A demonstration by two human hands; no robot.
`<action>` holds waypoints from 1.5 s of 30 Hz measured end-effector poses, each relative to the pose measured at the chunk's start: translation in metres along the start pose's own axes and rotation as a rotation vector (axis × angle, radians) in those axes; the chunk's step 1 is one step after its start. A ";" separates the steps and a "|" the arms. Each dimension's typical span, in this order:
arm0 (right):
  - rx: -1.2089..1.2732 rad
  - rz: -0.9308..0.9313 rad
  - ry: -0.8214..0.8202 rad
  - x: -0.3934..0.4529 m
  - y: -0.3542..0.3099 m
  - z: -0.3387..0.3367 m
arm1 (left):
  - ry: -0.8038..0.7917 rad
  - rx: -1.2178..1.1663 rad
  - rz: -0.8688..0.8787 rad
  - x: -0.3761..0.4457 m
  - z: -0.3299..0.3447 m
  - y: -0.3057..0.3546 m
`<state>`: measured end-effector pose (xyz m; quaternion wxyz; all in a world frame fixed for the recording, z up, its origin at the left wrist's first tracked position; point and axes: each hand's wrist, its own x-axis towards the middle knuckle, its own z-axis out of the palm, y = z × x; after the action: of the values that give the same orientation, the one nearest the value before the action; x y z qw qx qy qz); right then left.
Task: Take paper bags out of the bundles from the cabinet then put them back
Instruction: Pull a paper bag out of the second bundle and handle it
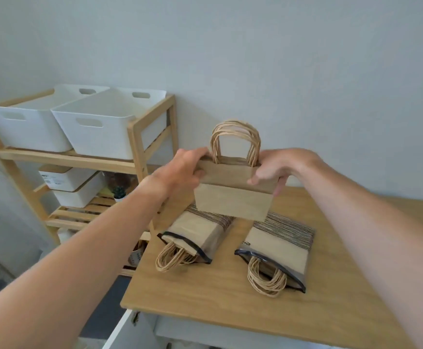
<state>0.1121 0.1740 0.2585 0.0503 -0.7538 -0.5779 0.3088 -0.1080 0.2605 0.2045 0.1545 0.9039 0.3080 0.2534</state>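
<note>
Stack of folded paper bags (pixel 233 195), gripped at its top corners by left hand (pixel 184 172) and right hand (pixel 278 170), held above two wrapped bundles (pixel 278 244) on the table (pixel 205 293) (likely for squaring up).

A wooden shelf rack (pixel 134 144) stands against the pale wall (pixel 281 59), just beside the left edge of the wooden surface (pixel 205 298). Two white plastic bins (pixel 99 132) with cut-out handles sit side by side on its top shelf. On the shelf below are two stacked white lidded boxes (pixel 71 187) and, near them, a small potted plant (pixel 119 193).
</note>
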 end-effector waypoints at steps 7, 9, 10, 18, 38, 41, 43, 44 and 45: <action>-0.302 -0.155 0.365 0.026 -0.082 -0.118 | 0.333 0.081 0.144 0.097 -0.105 -0.017; -0.370 -0.200 0.493 0.044 -0.118 -0.141 | 0.412 0.127 0.155 0.117 -0.143 -0.034; -0.375 -0.236 0.541 0.056 -0.137 -0.149 | 0.443 0.148 0.143 0.124 -0.160 -0.044; -0.329 -0.510 0.619 0.175 -0.275 -0.123 | 0.656 0.260 -0.084 0.127 -0.238 -0.169; -0.781 -0.168 -0.039 0.348 -0.338 0.009 | -0.131 0.369 -0.590 0.116 -0.191 -0.371; -0.885 -0.157 -0.066 0.355 -0.341 0.018 | -0.090 0.355 -0.546 0.118 -0.187 -0.372; -0.908 -0.163 -0.042 0.364 -0.344 0.021 | -0.069 0.313 -0.561 0.119 -0.189 -0.375; -0.915 -0.153 -0.049 0.367 -0.345 0.022 | -0.062 0.299 -0.571 0.120 -0.189 -0.377; -0.921 -0.137 -0.065 0.370 -0.346 0.021 | -0.075 0.307 -0.581 0.120 -0.188 -0.377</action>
<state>-0.1378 0.6148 0.2407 -0.2875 -0.6476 -0.7045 0.0395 -0.3107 0.6478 0.2388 0.0935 0.7997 0.5816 0.1159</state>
